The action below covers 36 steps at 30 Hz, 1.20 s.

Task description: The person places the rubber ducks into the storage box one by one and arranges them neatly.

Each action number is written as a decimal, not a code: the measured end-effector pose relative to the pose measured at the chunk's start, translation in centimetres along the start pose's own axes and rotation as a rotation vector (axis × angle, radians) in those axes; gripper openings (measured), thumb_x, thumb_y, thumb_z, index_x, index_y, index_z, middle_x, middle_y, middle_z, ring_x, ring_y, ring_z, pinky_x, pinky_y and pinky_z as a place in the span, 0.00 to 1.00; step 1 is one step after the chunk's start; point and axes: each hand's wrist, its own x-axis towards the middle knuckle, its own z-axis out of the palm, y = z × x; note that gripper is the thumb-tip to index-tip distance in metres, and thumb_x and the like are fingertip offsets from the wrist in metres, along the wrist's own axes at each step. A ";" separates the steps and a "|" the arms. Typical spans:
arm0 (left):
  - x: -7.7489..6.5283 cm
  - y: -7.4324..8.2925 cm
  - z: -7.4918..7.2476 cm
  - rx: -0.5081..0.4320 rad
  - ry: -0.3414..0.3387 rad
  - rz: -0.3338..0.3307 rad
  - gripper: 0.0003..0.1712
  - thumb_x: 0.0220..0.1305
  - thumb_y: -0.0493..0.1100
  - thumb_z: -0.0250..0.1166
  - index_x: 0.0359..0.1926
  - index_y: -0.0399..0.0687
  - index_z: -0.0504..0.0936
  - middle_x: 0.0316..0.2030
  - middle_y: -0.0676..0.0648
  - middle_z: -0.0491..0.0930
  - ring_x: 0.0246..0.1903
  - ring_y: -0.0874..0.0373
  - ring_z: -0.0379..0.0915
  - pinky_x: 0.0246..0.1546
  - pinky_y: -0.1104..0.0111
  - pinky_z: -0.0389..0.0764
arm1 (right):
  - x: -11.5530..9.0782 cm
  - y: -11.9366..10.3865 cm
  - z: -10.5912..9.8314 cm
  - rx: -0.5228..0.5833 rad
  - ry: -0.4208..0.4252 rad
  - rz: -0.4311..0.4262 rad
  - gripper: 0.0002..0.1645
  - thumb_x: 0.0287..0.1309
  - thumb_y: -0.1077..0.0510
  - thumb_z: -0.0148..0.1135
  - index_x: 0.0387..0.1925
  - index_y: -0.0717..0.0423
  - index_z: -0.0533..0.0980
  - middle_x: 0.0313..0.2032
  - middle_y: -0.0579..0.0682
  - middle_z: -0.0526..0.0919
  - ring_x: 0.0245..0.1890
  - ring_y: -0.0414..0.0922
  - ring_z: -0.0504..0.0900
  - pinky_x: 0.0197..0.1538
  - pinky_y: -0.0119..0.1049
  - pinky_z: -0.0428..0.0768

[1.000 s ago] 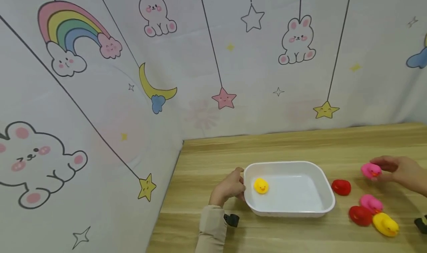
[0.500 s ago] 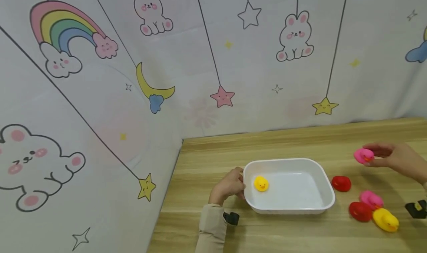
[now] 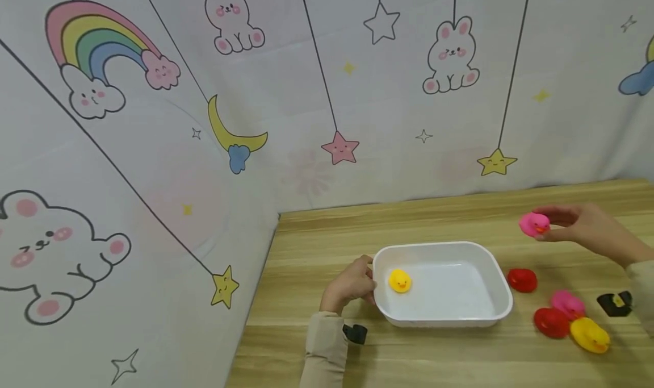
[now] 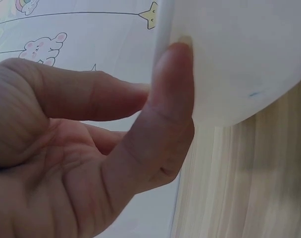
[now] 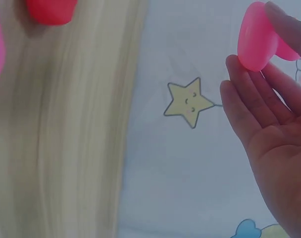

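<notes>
My right hand [image 3: 587,229] holds a pink rubber duck [image 3: 533,224] in the air, to the right of and beyond the white plastic tub [image 3: 444,323]. In the right wrist view the pink duck [image 5: 257,37] is pinched between thumb and fingertips. At the tub's left end my left hand [image 3: 351,286] grips its wall. The left wrist view shows the thumb and fingers [image 4: 173,84] on either side of the tub's rim [image 4: 163,29]. Inside the tub, near its left end, sits a yellow rubber duck [image 3: 400,281].
A red duck [image 3: 522,280] lies close to the tub's right end. Nearer me, another red duck [image 3: 552,322], a pink duck [image 3: 568,304] and a yellow duck [image 3: 590,335] are clustered on the wooden table [image 3: 317,229]. A printed cloth [image 3: 398,166] hangs behind and at the left.
My right hand has lifted the pink duck and carried it left, toward the tub. The left hand keeps its hold on the tub, and the other ducks stay in place.
</notes>
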 end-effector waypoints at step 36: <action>0.1 0.4 0.0 -0.034 -0.005 -0.021 0.31 0.56 0.18 0.56 0.63 0.25 0.65 0.34 0.39 0.72 0.18 0.54 0.74 0.30 0.51 0.89 | 3.9 -8.6 4.5 0.121 -0.128 -0.215 0.36 0.53 0.52 0.78 0.60 0.63 0.76 0.53 0.59 0.84 0.56 0.61 0.80 0.51 0.44 0.86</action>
